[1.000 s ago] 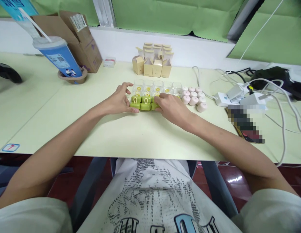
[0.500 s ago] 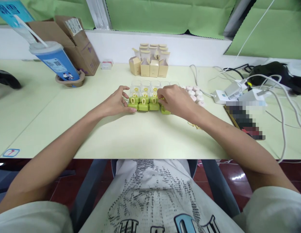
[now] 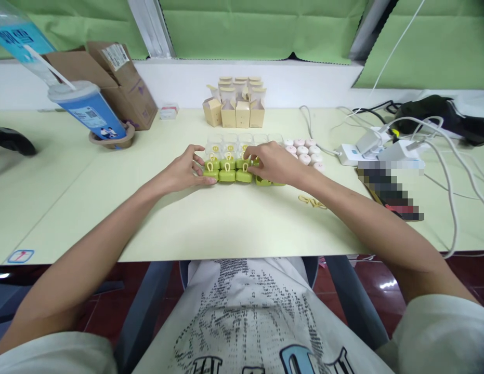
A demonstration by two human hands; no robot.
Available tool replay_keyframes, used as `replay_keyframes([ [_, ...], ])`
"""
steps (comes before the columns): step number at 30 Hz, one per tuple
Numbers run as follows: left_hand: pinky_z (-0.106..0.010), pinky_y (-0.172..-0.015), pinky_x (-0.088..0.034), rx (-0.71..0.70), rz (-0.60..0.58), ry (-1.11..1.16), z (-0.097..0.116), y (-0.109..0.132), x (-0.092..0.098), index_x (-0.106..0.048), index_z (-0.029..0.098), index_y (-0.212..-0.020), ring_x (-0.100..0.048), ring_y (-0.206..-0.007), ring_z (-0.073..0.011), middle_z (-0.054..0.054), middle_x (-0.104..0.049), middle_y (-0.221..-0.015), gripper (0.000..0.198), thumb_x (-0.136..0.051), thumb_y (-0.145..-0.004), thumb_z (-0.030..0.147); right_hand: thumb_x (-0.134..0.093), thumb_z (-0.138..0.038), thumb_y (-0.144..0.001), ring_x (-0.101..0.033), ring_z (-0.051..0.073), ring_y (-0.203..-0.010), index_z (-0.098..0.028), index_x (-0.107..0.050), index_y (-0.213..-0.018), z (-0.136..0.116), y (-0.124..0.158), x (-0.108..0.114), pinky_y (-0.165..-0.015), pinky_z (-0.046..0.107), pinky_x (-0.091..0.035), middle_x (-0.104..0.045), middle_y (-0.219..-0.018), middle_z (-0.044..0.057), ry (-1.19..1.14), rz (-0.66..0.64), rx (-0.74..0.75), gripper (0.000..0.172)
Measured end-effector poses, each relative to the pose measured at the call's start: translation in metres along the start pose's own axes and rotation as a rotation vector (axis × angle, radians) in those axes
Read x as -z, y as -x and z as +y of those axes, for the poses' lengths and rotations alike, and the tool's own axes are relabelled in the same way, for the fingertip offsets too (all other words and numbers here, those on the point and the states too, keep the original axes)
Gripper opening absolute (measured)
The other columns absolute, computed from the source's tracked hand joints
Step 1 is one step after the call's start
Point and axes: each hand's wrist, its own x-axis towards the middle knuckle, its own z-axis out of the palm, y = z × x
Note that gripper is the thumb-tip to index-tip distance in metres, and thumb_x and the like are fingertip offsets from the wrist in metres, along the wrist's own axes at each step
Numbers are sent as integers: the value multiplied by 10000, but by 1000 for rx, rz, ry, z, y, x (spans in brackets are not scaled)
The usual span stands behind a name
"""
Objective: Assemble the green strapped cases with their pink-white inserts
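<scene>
Rows of small green cases (image 3: 227, 175) with yellow cord loops stand on the table before me, with clear plastic lids (image 3: 230, 140) raised behind them. My left hand (image 3: 189, 169) is at their left end, fingers apart, the thumb against the front left case and the other fingers beside the row. Over the middle of the rows, my right hand (image 3: 275, 162) has its fingers curled down onto a green case beside a cord loop. Its palm hides part of the cases on the right. Round white-and-pink pieces (image 3: 303, 150) lie grouped right of that hand.
Yellow cord loops (image 3: 312, 201) lie near my right forearm. Open beige cartons (image 3: 236, 111) stand at the back. A blue cup (image 3: 95, 114) and a cardboard box (image 3: 138, 98) are at left; a power strip (image 3: 353, 154) with cables and a pixelated object (image 3: 388, 192) are at right.
My right hand has shifted slightly left along the rows, from near the fourth front case to beside the third one's loop. The left hand keeps its place. The view has tilted slightly.
</scene>
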Motion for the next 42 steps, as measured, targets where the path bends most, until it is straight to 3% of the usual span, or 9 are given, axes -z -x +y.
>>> replay_keyframes([
  [3,-355,-780,-576,5,-25,-10,-2,-1,0,-478,269,-1466,-708,-923,-211,-81,-650,-1239,1027,-1006,-612,486,-726,-307,-1056,-752,286,-983,-116,-767,-1334,1,1,0,-871,360,-516,-838,-1069,156,-32,-3,11,340],
  [5,-359,-791,-582,12,-30,-14,-3,-1,1,-469,266,-1480,-709,-933,-210,-85,-647,-1258,1036,-997,-620,499,-815,-384,-1006,-764,311,-1001,-118,-758,-1354,1,1,1,-887,379,-540,-842,-1034,148,-60,-24,16,441],
  [8,-374,-808,-591,17,-22,-20,-3,-1,1,-469,267,-1485,-715,-951,-221,-88,-651,-1264,1032,-997,-627,488,-935,-319,-896,-789,322,-980,-126,-745,-1364,1,1,1,-888,390,-571,-840,-939,109,-97,-56,10,541],
  [16,-380,-807,-584,39,-29,-10,0,-1,1,-460,262,-1473,-712,-964,-227,-94,-638,-1259,1022,-993,-623,458,-907,-140,-863,-818,306,-930,-131,-764,-1287,3,-2,-3,-840,358,-580,-848,-972,105,-162,-24,-17,447],
  [27,-390,-818,-605,8,-30,-27,-6,-3,1,-480,262,-1477,-724,-972,-233,-83,-662,-1228,1005,-990,-641,487,-830,-84,-902,-819,289,-958,-134,-777,-1239,1,-1,-1,-857,340,-568,-855,-972,108,-150,-26,-9,345],
  [33,-401,-823,-610,-6,-27,-41,-8,-4,1,-488,266,-1471,-730,-959,-235,-78,-675,-1219,1005,-990,-635,510,-817,-108,-931,-805,300,-1012,-99,-776,-1272,-4,1,-1,-873,350,-562,-851,-1078,152,-86,-30,4,344],
  [37,-402,-808,-612,-16,-23,-32,-10,-4,2,-495,271,-1472,-734,-955,-241,-85,-679,-1229,1012,-985,-625,527,-783,-163,-964,-782,309,-1068,-106,-779,-1284,-4,3,9,-897,373,-554,-846,-1098,145,-74,2,11,324],
  [40,-398,-802,-606,-22,-13,-35,-12,-6,2,-510,282,-1463,-730,-937,-242,-86,-688,-1223,1004,-993,-616,522,-712,-129,-983,-768,292,-1045,-129,-821,-1173,1,5,23,-910,392,-550,-842,-1103,128,-49,84,-16,219],
  [42,-401,-815,-614,-23,21,-39,-15,-8,2,-528,270,-1448,-729,-967,-252,-96,-695,-1228,911,-956,-690,536,-692,-90,-968,-756,289,-1005,-150,-847,-1087,6,6,31,-890,408,-553,-837,-1043,117,-10,86,-64,204],
])
